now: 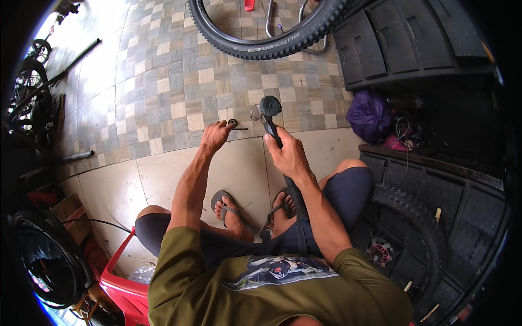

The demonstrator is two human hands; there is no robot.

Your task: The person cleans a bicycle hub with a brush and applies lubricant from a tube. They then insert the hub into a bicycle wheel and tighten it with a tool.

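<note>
My right hand (286, 155) grips the dark handle of a hammer (267, 111), whose round worn head is raised over the tiled floor. My left hand (216, 135) reaches down to the floor, fingertips holding a thin metal rod (239, 129) beside a small dark ring (232, 122). The hammer head hangs a little right of and above the ring. I am seated, with my feet in flip-flops (228, 206) on the pale floor slab below both hands.
A knobby bicycle wheel (261, 43) stands at the top. Black plastic crates (402, 43) fill the upper right, with a purple bag (370, 115) beneath them. Another tyre (413, 233) leans at the right. A red plastic stool (122, 282) and wheels (43, 261) are at lower left.
</note>
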